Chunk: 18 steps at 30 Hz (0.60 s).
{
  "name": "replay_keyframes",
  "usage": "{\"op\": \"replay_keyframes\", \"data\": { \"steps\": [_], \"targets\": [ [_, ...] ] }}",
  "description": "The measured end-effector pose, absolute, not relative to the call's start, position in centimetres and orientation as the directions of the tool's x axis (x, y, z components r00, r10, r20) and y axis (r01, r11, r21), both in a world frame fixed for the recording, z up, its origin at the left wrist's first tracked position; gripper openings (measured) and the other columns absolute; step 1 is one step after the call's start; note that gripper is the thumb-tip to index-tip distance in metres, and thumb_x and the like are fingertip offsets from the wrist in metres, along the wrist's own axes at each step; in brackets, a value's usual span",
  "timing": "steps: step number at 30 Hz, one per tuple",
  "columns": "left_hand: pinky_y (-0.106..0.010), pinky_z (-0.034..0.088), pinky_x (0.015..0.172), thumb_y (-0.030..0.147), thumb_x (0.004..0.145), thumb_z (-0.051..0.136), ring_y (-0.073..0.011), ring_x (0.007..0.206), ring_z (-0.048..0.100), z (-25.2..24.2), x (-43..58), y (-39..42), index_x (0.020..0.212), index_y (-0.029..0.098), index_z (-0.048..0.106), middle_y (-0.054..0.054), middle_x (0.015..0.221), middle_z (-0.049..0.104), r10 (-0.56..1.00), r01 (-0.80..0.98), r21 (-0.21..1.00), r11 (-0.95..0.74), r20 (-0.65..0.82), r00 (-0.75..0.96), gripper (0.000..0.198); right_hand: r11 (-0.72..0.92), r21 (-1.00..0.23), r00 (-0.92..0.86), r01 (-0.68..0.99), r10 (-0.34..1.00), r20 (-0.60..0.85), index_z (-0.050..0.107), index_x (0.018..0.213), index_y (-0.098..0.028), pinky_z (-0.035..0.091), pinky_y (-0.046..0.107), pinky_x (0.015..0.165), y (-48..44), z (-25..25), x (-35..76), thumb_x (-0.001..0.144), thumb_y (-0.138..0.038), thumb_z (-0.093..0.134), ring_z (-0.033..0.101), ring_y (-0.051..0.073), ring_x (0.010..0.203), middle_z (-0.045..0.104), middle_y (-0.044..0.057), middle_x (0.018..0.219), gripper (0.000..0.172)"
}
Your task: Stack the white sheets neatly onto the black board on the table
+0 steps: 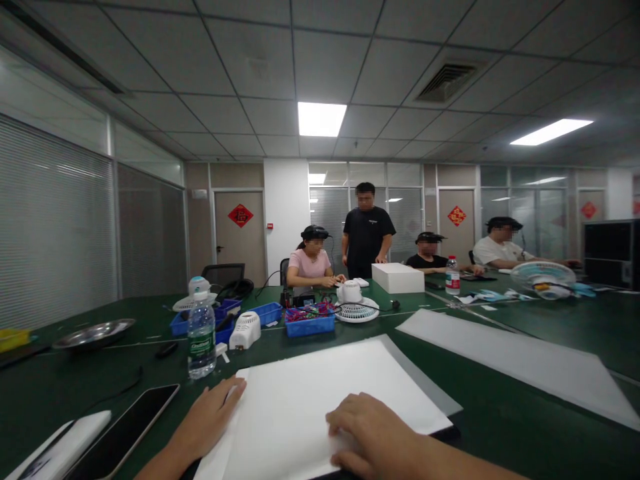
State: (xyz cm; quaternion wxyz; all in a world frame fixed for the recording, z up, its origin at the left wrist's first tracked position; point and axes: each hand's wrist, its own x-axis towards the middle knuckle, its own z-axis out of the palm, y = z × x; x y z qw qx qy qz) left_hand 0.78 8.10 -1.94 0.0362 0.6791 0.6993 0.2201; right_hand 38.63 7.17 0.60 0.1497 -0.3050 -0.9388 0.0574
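A large sheet of white paper [295, 400] lies in front of me on the green table. My left hand [215, 407] rests flat along its left edge, fingers stretched out and holding nothing. Over the lower middle of the sheet is my right hand [370, 427], its fingers bent and slightly blurred. Thumb and forefinger are apart, and nothing shows between them. A translucent sheet [435, 387] sticks out from beneath the paper at the right. Something dark [447, 433] shows under the paper's lower right corner; most of it is hidden.
A water bottle [202, 340] stands beyond my left hand. A phone [125, 430] and a white box [65, 447] lie left. Farther off are a blue tray [310, 325], fan parts [246, 331], a long pale sheet [520, 360] and a white carton [399, 279]. Several people are across the table.
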Motion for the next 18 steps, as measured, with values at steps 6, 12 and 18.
{"op": "replay_keyframes", "data": {
  "steps": [6, 12, 18],
  "targets": [
    [-0.054, 0.022, 0.12, 0.056, 0.081, 0.051, -0.0328, 0.14, 0.044, -2.1, 0.7, 8.3, 0.138, 0.015, 0.057, -0.013, 0.15, 0.051, 0.966, 0.941, 0.338, 0.01, 0.239, -0.096, 0.07, 0.867, -0.247, -0.84, 0.433, 0.488, 0.238, 0.064, 0.121, -0.025, 0.038, 0.043, 0.102, 6.8, 1.2, 38.3, 0.089, -0.05, 0.06, 0.055, 0.027, 0.119, 0.061, 0.006, 0.134, 0.041],
    [-0.05, 0.029, 0.118, 0.054, 0.08, 0.051, -0.0314, 0.141, 0.043, -2.0, 0.8, 8.4, 0.14, 0.018, 0.055, -0.01, 0.152, 0.049, 0.97, 0.946, 0.325, 0.017, 0.224, -0.095, 0.07, 0.848, -0.243, -0.832, 0.471, 0.519, 0.198, 0.062, 0.126, -0.025, 0.038, 0.057, 0.104, 6.7, 0.6, 37.9, 0.09, -0.055, 0.057, 0.05, 0.035, 0.127, 0.047, 0.011, 0.148, 0.047],
    [-0.049, 0.029, 0.118, 0.04, 0.08, 0.049, -0.0287, 0.141, 0.043, -2.6, 0.3, 8.9, 0.137, 0.019, 0.059, -0.01, 0.151, 0.049, 0.971, 0.949, 0.316, -0.011, 0.231, -0.066, 0.061, 0.863, -0.348, -0.854, 0.366, 0.46, 0.242, 0.053, 0.141, -0.031, 0.03, 0.055, 0.113, 7.6, 0.4, 39.1, 0.09, -0.058, 0.056, 0.041, 0.033, 0.138, 0.039, 0.009, 0.155, 0.058]
  ]
}}
